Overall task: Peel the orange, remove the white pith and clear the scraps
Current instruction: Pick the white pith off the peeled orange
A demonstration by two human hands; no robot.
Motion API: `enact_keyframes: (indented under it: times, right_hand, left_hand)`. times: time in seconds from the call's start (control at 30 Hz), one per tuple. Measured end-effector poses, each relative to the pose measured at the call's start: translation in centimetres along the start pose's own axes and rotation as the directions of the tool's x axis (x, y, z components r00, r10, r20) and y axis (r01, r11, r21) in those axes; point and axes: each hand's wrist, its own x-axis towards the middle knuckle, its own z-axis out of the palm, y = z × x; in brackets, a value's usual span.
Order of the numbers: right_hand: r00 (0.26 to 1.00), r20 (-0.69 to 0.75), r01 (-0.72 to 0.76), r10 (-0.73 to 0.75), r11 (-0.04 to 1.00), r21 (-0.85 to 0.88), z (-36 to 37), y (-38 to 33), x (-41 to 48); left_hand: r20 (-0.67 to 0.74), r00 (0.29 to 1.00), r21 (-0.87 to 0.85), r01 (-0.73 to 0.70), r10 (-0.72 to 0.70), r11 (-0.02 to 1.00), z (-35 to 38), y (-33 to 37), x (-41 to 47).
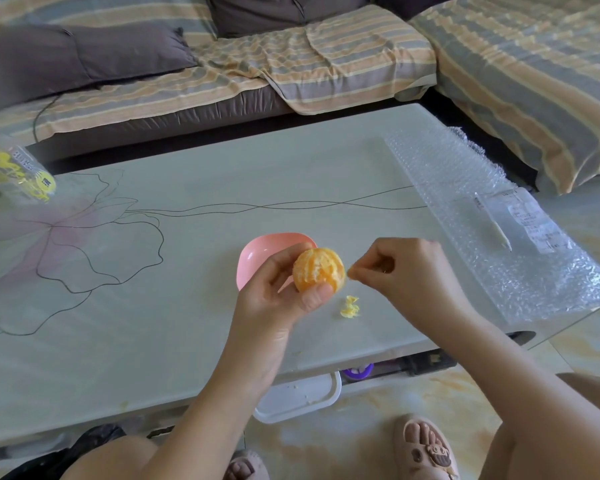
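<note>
The pale bench point(187, 271) carries a sheet of bubble wrap point(482, 216) at its right end and a pink bowl point(253, 258) near the middle. Above the bowl's near edge, the left hand point(274, 296) holds the peeled orange point(317, 270), thumb and fingers closed around it. The right hand point(406, 271), just right of the fruit, has its grip pressed together on a thread of pith point(350, 273). Small scraps point(350, 307) lie on the bench below.

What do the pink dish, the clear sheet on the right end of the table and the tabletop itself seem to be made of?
Pink dish: probably plastic, smooth and matte, with an even colour and a thin, rounded rim.
Clear sheet: bubble wrap, a see-through film covered in small glinting bubbles.
Tabletop: looks like glass or a glossy hard surface, pale with printed line art and a soft sheen; which one is unclear.
</note>
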Motion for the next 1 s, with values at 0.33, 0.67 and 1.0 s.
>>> enact_keyframes:
  times: [0.33,0.67,1.0]
  right_hand:
    - [0.993,0.116,0.057,-0.025,0.958,-0.282,3.4,3.0,0.6]
    - [0.991,0.063,0.132,-0.118,0.941,-0.312,3.1,1.8,0.5]
    - [0.945,-0.081,0.311,-0.316,0.948,-0.06,1.4,-0.1,-1.2]
  left_hand:
    - [0.042,0.97,-0.357,0.238,-0.24,0.903,-0.8,-0.4,0.2]
    - [-0.017,0.912,-0.54,0.336,-0.41,0.772,-0.4,0.1,0.2]
    - [-0.045,0.912,-0.525,0.325,-0.407,0.786,-0.2,-0.8,0.5]
